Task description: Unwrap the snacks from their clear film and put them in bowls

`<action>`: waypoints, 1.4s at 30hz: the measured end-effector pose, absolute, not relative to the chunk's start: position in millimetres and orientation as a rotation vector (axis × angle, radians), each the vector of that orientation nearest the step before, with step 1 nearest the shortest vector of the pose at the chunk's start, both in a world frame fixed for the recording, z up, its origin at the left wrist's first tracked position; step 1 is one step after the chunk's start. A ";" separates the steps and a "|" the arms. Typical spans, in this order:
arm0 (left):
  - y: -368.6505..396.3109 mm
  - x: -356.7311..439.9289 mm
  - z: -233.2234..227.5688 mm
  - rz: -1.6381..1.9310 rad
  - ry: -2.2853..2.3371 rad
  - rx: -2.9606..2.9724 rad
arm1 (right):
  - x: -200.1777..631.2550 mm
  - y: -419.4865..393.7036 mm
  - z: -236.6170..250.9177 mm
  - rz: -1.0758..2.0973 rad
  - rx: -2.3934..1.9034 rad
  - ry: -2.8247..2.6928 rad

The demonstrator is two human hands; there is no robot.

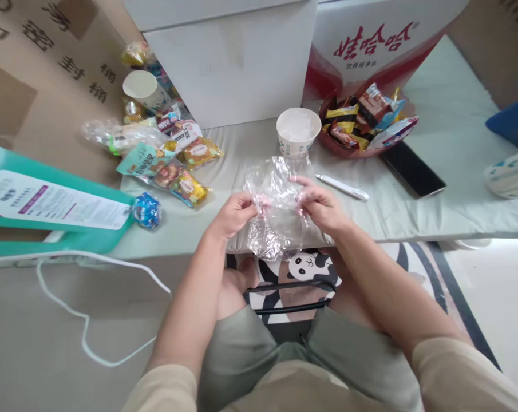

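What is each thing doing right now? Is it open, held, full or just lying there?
Clear plastic bag: crumpled, held by both hands.
Left hand: gripping the bag.
Right hand: gripping the bag.
Paper cup: upright, open.
Red bowl: full of snack packets.
Phone: flat, screen dark.
Pen: lying flat.

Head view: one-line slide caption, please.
Both hands, left hand and right hand, grip a clear plastic bag over the table edge.

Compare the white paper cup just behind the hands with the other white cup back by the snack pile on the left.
The near paper cup stands upright, its open mouth facing up; the far cup is tipped, its mouth turned toward the camera. The near paper cup stands alone on bare table beside the red snack bowl; the far cup is wedged among wrapped snacks. Both are white, round-rimmed and apart from either hand.
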State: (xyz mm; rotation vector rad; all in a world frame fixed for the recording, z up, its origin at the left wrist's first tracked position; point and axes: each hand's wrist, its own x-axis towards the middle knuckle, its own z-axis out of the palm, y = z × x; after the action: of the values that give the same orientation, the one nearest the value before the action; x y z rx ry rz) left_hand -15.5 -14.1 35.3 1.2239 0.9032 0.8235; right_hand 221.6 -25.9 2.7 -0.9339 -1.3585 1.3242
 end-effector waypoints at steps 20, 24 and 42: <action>0.0 20.6 16.5 1.075 1.000 1.117 | 214.9 -17.5 7.2 1.307 -1.242 -1.077; 4.7 28.0 14.3 0.918 0.933 0.922 | 217.1 -14.0 12.9 1.320 -1.166 -0.994; 5.6 13.1 21.3 1.079 1.409 1.371 | 254.0 -22.9 23.2 1.190 -1.422 -1.274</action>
State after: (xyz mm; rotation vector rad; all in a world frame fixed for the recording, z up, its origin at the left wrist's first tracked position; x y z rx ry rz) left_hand 13.1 5.6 21.3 1.3708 1.4090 1.0794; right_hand 254.0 -22.9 23.2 -1.4223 -1.2743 1.1896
